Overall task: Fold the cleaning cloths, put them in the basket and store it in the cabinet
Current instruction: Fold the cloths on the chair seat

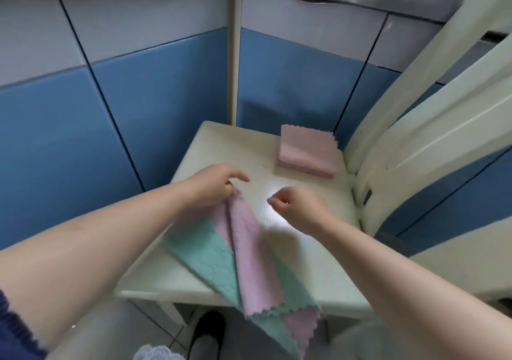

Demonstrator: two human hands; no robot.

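Observation:
A pink cloth (250, 246) lies stretched over a teal cloth (210, 254) on the pale chair seat (221, 149), their lower ends hanging off the front edge. My left hand (214, 186) grips the pink cloth's top corner. Just to its right, my right hand (293, 207) hovers above the seat with fingers curled and nothing in them. A folded pink cloth stack (307, 151) sits at the seat's back right corner. No basket is in view.
The white chair back (421, 126) rises on the right. Blue and grey cabinet doors (166, 96) stand behind the chair, meeting at a corner post (234, 54). My foot in a dark shoe (206, 329) is on the tiled floor below.

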